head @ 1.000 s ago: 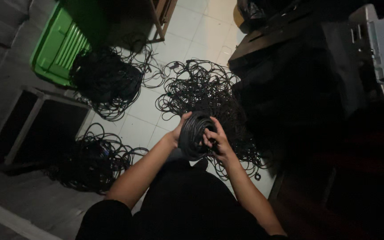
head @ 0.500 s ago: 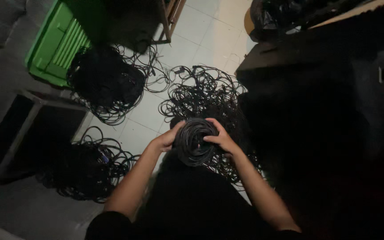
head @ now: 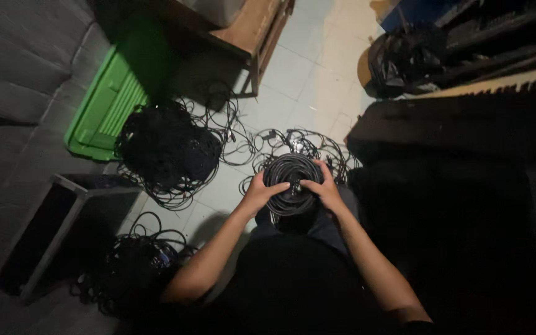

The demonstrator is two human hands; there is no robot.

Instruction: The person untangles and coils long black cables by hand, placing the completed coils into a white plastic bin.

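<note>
I hold a round coil of black cable [head: 290,172] in front of me, over my legs. My left hand [head: 259,190] grips its left side, thumb across the coil. My right hand [head: 321,186] grips the right side, fingers reaching toward the coil's middle. Loose black cable [head: 293,141] lies tangled on the pale tiled floor just beyond the coil.
A big heap of black cables [head: 165,149] lies on the floor to the left, beside a green plastic crate [head: 103,108]. Another cable pile [head: 131,273] sits at lower left next to a dark open box [head: 57,217]. A wooden table leg [head: 255,68] and dark equipment [head: 466,142] flank the floor.
The view has shifted, so the floor and heaps sit differently in frame. The coil has gone from upright to flat between both hands, which have closed in on its two sides.
</note>
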